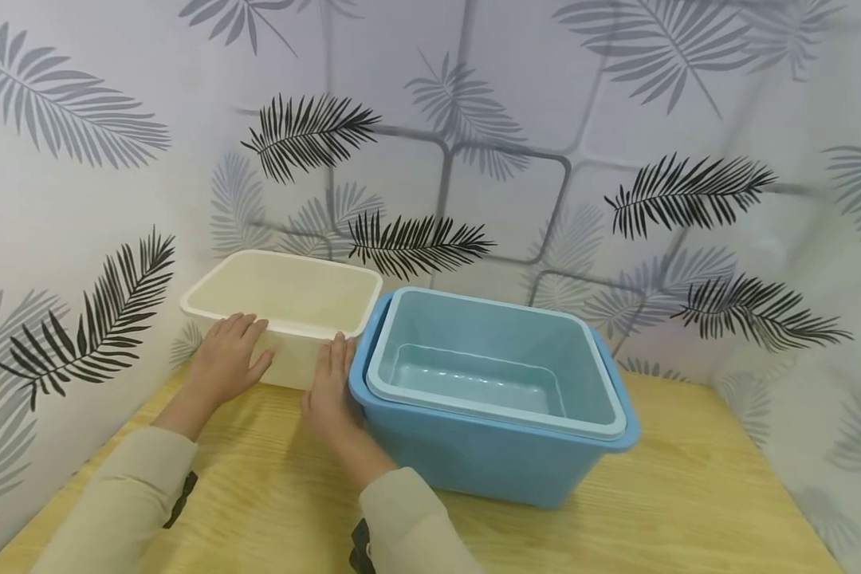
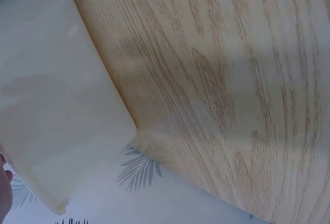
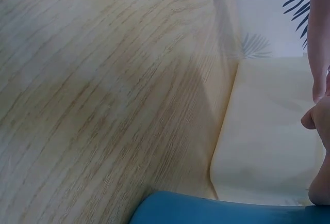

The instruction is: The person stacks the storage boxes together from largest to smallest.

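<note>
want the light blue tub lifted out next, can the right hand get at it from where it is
Probably yes. The right hand rests on the cream tub, right beside the blue tub holding the light blue tub. Its rim is exposed, with nothing between.

a dark blue bin (image 1: 473,454) is standing on the right half of a wooden table (image 1: 689,510), and a paler blue tub (image 1: 495,359) is nesting inside it, its rim sitting just above the bin's rim. a white backdrop (image 1: 617,159) printed with grey and black palm leaves is rising behind the table's far edge and wrapping round both sides.
</note>
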Tool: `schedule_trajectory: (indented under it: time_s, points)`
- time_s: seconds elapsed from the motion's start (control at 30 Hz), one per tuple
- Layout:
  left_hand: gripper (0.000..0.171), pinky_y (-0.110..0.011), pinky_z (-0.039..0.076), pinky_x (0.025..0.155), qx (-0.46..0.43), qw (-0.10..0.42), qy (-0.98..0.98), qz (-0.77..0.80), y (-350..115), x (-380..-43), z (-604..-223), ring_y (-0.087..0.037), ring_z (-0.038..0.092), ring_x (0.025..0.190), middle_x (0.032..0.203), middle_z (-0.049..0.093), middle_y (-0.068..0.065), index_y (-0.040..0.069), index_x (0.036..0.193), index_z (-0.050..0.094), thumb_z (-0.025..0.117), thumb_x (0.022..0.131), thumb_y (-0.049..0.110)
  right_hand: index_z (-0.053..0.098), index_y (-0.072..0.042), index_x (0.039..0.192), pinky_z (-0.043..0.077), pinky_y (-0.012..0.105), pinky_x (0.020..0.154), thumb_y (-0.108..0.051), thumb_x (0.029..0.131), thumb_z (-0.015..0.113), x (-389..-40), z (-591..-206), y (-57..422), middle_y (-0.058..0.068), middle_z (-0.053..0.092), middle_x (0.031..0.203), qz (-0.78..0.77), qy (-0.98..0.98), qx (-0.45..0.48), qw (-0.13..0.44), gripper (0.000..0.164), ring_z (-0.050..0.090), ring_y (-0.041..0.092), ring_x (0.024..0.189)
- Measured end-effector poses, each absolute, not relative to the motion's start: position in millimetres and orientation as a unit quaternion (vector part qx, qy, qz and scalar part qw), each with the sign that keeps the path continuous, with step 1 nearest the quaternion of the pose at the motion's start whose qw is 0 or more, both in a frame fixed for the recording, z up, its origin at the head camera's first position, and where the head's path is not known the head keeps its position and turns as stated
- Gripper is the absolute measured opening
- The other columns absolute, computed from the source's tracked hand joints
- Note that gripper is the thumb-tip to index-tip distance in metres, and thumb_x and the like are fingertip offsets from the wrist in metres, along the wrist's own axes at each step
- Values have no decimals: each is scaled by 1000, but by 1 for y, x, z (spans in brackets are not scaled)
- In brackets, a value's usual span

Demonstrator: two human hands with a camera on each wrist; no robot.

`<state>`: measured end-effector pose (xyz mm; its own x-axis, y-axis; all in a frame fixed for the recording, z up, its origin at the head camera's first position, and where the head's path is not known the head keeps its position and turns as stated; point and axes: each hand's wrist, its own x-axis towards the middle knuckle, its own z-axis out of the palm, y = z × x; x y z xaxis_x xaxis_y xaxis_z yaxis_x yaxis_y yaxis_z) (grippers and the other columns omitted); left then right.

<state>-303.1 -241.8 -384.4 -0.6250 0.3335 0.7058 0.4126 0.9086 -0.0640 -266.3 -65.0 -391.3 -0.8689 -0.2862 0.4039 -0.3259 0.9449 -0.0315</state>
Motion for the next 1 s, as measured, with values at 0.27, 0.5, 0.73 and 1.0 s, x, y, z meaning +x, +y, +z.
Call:
schedule_trajectory:
  time_s: [0.27, 0.5, 0.73, 1.0]
  points:
    - [38, -62, 43, 87, -214, 405, -886, -78, -243, -300, -390, -46, 55, 99, 102, 61, -29, -9, 104, 59, 67, 74, 13, 37, 2, 138, 24, 42, 114, -20, 87, 57, -259, -394, -66, 19, 28, 148, 112, -958, 166, 207, 59, 24, 35, 139]
    - [37, -61, 45, 86, -231, 442, -863, -81, -246, -300, -394, -46, 56, 96, 99, 61, -29, -10, 102, 59, 63, 74, 14, 33, 3, 140, 23, 42, 113, -21, 88, 57, -254, -394, -66, 19, 27, 149, 102, -958, 168, 209, 62, 23, 34, 140]
    - [37, -57, 46, 86, -254, 460, -846, -94, -245, -300, -399, -47, 55, 95, 98, 60, -30, -11, 102, 59, 56, 79, 18, 32, 1, 141, 24, 39, 114, -28, 89, 55, -253, -395, -61, 16, 30, 149, 44, -960, 162, 224, 64, 26, 31, 139]
    - [47, -51, 51, 74, -255, 481, -834, -90, -247, -300, -401, -44, 55, 92, 96, 61, -29, -11, 100, 60, 41, 89, 30, 33, 4, 140, 26, 41, 114, -21, 87, 57, -249, -395, -60, 18, 31, 147, 96, -950, 176, 239, 64, 27, 34, 138]
